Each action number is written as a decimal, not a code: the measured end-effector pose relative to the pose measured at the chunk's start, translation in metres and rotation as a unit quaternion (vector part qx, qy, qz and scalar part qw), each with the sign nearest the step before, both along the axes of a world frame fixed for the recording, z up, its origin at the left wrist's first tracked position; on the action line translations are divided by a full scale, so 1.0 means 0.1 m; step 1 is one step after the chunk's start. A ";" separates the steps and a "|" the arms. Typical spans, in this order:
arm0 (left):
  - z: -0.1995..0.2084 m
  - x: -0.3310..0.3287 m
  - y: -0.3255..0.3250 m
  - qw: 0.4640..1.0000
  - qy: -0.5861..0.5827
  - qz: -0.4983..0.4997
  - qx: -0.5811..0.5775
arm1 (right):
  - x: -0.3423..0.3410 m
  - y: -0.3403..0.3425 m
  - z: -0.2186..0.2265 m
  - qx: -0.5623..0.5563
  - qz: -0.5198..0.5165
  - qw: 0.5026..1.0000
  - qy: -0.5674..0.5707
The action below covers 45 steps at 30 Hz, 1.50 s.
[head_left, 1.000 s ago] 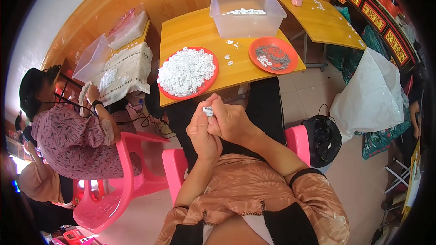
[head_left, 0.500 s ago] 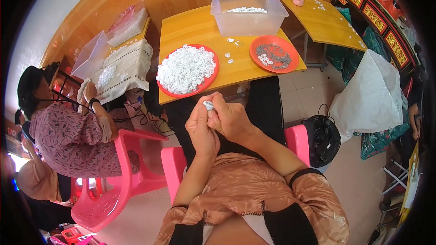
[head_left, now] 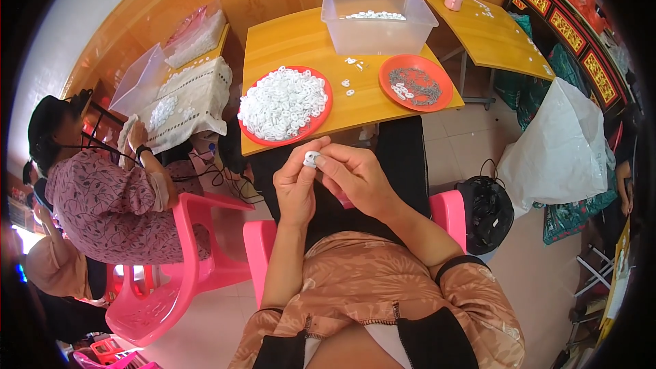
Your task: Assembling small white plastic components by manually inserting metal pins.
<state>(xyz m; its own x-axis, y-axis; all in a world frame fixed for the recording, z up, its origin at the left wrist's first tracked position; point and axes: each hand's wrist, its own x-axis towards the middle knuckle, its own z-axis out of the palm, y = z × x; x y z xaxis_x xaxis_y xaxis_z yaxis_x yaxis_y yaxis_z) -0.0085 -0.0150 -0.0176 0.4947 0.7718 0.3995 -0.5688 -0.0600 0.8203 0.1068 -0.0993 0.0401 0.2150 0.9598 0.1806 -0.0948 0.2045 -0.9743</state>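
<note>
Between my two hands, just in front of the table's near edge, is a small white plastic piece [head_left: 311, 158] with holes in it. My left hand [head_left: 294, 188] pinches it between thumb and fingers. From the other side, the thumb and fingertips of my right hand [head_left: 355, 176] press on the same piece. A red plate [head_left: 329, 106] heaped with similar white plastic pieces [head_left: 283, 104] lies beyond my hands to the left. Farther right sits an orange-red plate [head_left: 442, 72] holding many small grey metal parts [head_left: 427, 90] and a few white pieces.
On the yellow table [head_left: 280, 37] stands a clear plastic bin [head_left: 376, 39] with white pieces inside. Loose pieces lie between the plates. At left, a person [head_left: 109, 205] works beside a pink chair [head_left: 184, 266]. A white sack [head_left: 557, 150] and black bag [head_left: 485, 212] are at right.
My hands have opened out slightly around the white piece, which now shows more of its face. The right fingers have shifted from wrapping over it to pressing its side.
</note>
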 end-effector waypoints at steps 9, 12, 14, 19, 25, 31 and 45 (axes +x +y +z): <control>-0.17 0.02 0.04 0.999 -0.031 0.023 -0.018 | -0.10 0.02 -0.03 -0.003 -0.052 0.997 -0.047; -0.16 0.07 -0.01 0.998 -0.028 0.044 -0.035 | -0.07 0.03 -0.05 0.005 -0.049 0.999 -0.015; -0.16 0.09 -0.03 0.997 -0.040 0.048 -0.047 | -0.08 0.04 -0.07 0.011 -0.056 0.998 -0.020; -0.10 0.14 -0.07 0.995 -0.020 0.039 -0.087 | -0.02 0.08 -0.14 0.011 -0.045 0.999 0.019; 0.03 0.11 -0.04 0.993 0.022 0.104 -0.057 | 0.03 0.11 -0.15 -0.002 -0.054 0.996 0.066; 0.11 0.08 -0.10 0.983 0.062 0.163 -0.054 | 0.03 0.11 -0.13 0.029 -0.111 0.989 -0.090; 0.10 0.09 -0.10 0.973 0.011 0.079 -0.217 | 0.00 0.20 -0.22 0.176 -0.253 0.915 -0.260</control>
